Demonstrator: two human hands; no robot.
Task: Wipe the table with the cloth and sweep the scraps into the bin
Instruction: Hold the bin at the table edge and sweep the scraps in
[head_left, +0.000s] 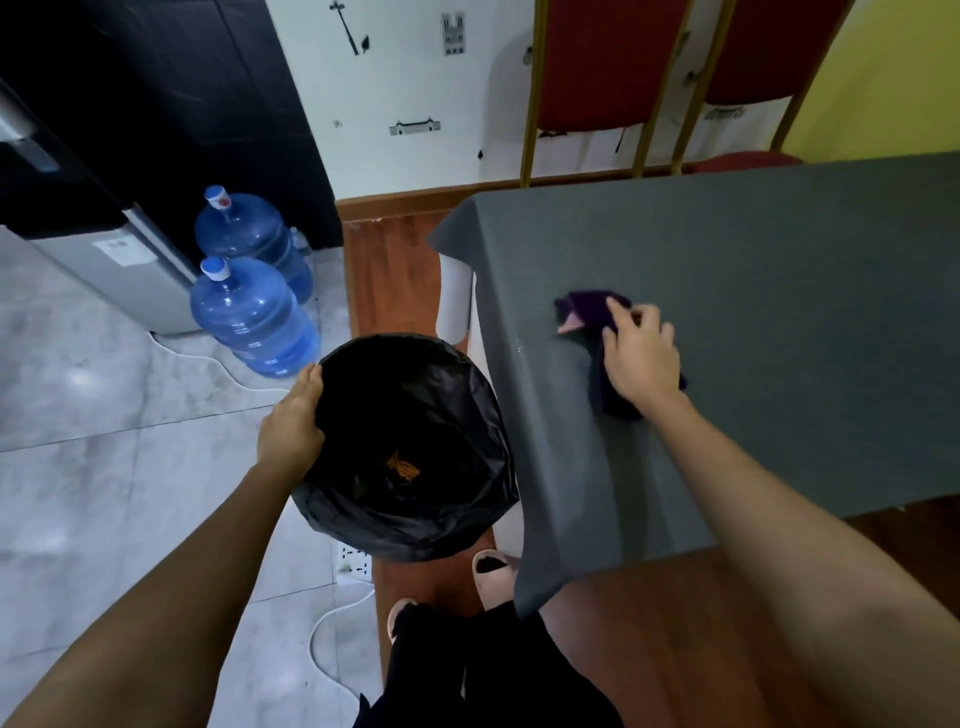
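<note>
A grey-covered table (779, 260) fills the right side of the head view. On it, near its left edge, lies a dark purple cloth (592, 312) with a pink corner showing. My right hand (641, 358) presses down on the cloth and grips it. To the left, below the table's edge, stands a bin lined with a black bag (447, 519). My left hand (293, 421) holds the bin's left rim. Orange scraps (402, 466) lie at the bottom of the bin.
Two blue water jugs (254, 317) stand on the tiled floor at the left, beside a grey dispenser (114, 260). Red chairs with gold frames (597, 78) stand behind the table. A white power strip (356, 561) and cable lie near my feet.
</note>
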